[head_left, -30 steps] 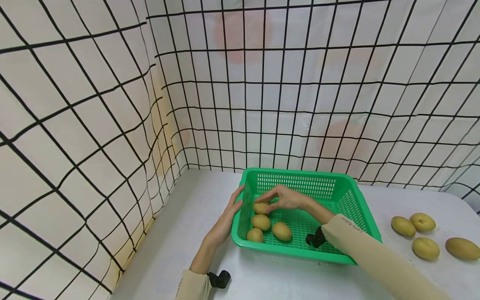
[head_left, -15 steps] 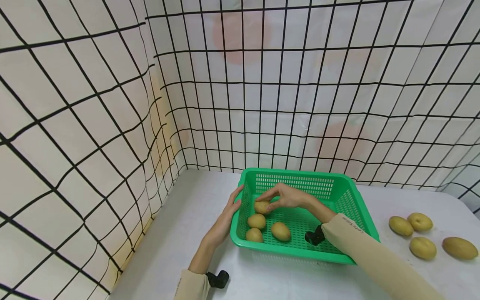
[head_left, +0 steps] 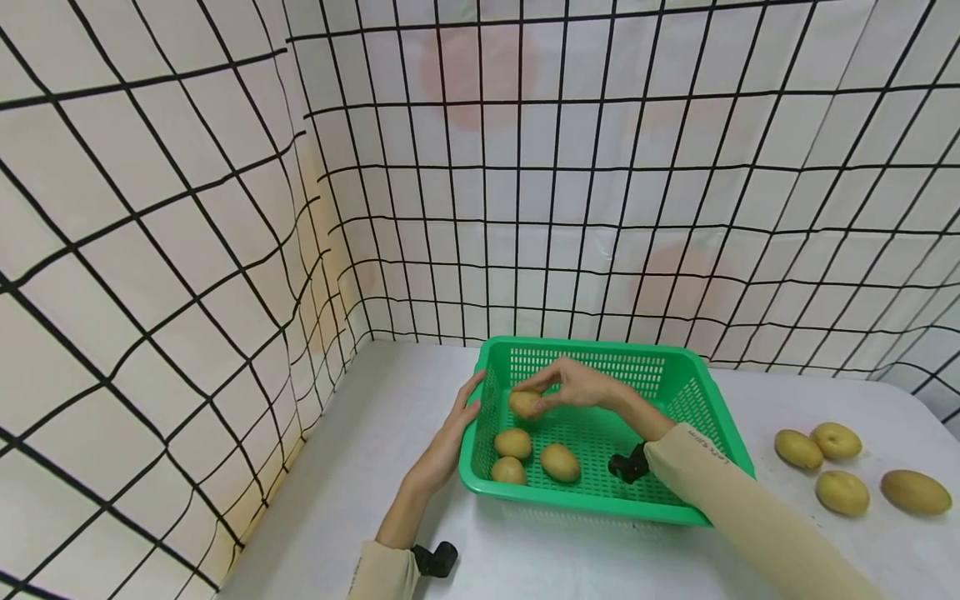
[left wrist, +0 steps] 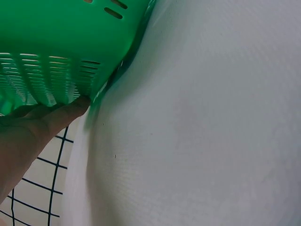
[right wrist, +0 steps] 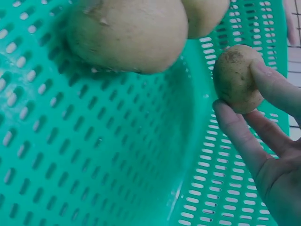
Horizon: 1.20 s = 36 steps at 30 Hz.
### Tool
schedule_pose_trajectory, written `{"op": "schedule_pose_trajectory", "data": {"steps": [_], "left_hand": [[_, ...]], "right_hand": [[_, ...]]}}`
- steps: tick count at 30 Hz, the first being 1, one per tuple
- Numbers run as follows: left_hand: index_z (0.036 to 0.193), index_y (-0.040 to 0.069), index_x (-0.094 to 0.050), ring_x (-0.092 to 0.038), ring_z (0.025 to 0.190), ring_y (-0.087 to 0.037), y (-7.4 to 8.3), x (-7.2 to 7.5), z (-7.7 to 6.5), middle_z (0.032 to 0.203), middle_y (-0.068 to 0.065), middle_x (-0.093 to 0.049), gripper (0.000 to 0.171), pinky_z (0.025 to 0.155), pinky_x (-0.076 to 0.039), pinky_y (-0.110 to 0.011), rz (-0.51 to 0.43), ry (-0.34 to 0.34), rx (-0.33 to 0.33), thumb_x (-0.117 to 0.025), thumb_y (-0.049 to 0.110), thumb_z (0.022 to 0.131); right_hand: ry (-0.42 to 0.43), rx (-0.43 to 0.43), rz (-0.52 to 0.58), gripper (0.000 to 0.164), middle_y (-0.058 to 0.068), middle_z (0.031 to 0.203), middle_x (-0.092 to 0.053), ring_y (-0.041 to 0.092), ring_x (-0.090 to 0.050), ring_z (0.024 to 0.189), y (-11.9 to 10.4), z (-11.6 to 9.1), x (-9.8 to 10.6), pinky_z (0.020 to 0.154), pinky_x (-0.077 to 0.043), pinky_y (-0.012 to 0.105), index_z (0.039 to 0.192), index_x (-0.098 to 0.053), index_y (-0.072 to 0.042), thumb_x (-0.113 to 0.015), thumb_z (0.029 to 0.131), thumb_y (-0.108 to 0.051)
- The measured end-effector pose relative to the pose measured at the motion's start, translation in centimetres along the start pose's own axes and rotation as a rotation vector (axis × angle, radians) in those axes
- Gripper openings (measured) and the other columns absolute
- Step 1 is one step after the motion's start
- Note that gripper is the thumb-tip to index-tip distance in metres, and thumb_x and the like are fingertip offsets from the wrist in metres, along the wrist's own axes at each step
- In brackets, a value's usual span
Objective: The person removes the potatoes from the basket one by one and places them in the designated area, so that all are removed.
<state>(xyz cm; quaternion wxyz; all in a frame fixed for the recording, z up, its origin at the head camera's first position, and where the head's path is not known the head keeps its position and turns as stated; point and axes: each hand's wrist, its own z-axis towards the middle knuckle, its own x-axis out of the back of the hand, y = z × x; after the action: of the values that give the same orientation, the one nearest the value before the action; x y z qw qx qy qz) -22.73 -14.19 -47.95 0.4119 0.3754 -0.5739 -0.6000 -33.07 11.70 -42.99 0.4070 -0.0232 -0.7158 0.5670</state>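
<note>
A green plastic basket with slotted walls stands on the white table. Inside its far left part, my right hand pinches a potato between thumb and fingertips. The right wrist view shows that potato held up off the slotted basket floor, with the right hand beside it. Three more potatoes, one of them this potato, lie in the left part of the basket. My left hand rests against the basket's left side from outside; its thumb lies straight along the wall in the left wrist view.
Several potatoes lie on the white table right of the basket. A black wire grid stands behind the basket and another along the left. Each wrist carries a small black camera.
My right hand has risen slightly with the pinched potato. The potato nearest it has shifted a little to the left. My left hand has stayed against the basket.
</note>
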Motion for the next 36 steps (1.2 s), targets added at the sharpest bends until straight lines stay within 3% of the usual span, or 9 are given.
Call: {"op": "schedule_pose_trajectory", "data": {"steps": [6, 16, 23, 36], "left_hand": [[0.165, 0.039, -0.011, -0.004, 0.161, -0.034, -0.1, 0.0, 0.0, 0.175, -0.003, -0.003, 0.053, 0.125, -0.01, -0.069, 0.0, 0.001, -0.003, -0.025, 0.043, 0.113], [0.165, 0.039, -0.011, -0.003, 0.161, -0.034, -0.1, -0.1, 0.1, 0.175, -0.002, -0.002, 0.054, 0.125, -0.009, -0.069, 0.011, 0.012, 0.004, -0.025, 0.045, 0.113], [0.165, 0.039, -0.011, -0.003, 0.161, -0.034, 0.0, 0.0, 0.0, 0.175, -0.002, -0.002, 0.053, 0.125, -0.009, -0.07, 0.012, 0.012, 0.001, -0.024, 0.044, 0.113], [0.165, 0.039, -0.011, -0.003, 0.161, -0.034, 0.0, -0.2, 0.0, 0.175, -0.002, -0.003, 0.053, 0.125, -0.009, -0.07, 0.003, 0.013, -0.001, -0.025, 0.042, 0.113]], "right_hand": [[0.04, -0.055, -0.01, 0.041, 0.012, 0.138, -0.068, 0.04, -0.059, 0.131, -0.1, -0.5, 0.9, 0.105, -0.052, 0.056, 0.135, -0.07, -0.01, -0.076, 0.095, -0.014], [0.057, -0.074, 0.01, 0.041, 0.014, 0.142, -0.065, 0.042, -0.056, 0.134, -0.2, -1.0, 1.8, 0.101, -0.056, 0.053, 0.135, -0.07, -0.01, -0.076, 0.095, -0.015], [0.067, -0.102, 0.029, 0.043, 0.017, 0.147, -0.06, 0.04, -0.056, 0.133, -0.8, -1.4, 2.6, 0.094, -0.06, 0.042, 0.137, -0.068, -0.011, -0.076, 0.095, -0.016], [0.107, -0.063, 0.001, 0.043, 0.014, 0.143, -0.064, 0.042, -0.056, 0.134, -1.9, -3.0, 4.2, 0.102, -0.055, 0.052, 0.136, -0.068, -0.009, -0.076, 0.095, -0.015]]}}
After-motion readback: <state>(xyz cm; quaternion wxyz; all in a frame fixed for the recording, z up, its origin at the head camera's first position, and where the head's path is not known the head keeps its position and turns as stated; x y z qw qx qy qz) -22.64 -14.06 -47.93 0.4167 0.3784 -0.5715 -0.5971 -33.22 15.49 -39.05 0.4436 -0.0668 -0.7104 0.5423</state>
